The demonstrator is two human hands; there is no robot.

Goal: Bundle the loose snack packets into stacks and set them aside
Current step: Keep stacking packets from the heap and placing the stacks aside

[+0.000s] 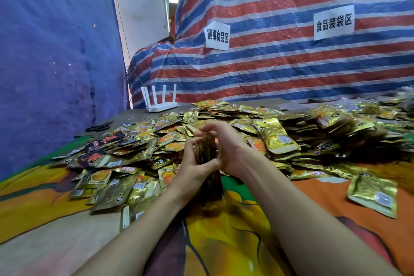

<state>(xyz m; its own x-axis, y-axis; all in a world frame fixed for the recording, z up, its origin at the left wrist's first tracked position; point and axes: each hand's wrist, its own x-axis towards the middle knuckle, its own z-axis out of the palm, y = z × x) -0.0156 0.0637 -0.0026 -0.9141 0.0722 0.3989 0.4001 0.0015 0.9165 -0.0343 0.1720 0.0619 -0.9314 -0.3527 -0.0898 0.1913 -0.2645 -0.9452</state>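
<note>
As left grip [197, 164] & right grip [227, 148] both curl round the stack [211, 188] of pkts, held on edge over the counter [235, 237], I judge it light, slippery, floppy, so squeeze flat faces at mid-height; loose pile [139, 141] lies beyond.

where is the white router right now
In the head view, the white router stands far back on the left, behind the pile of snack packets and in front of the striped tarp; black scissors lie nearer, to its left.

gold foil packets [277, 134], red-blue-white striped tarp [280, 69], blue sheet [51, 51], white router [160, 105], orange-yellow-green printed cloth [228, 231], white signs [333, 22]
</note>
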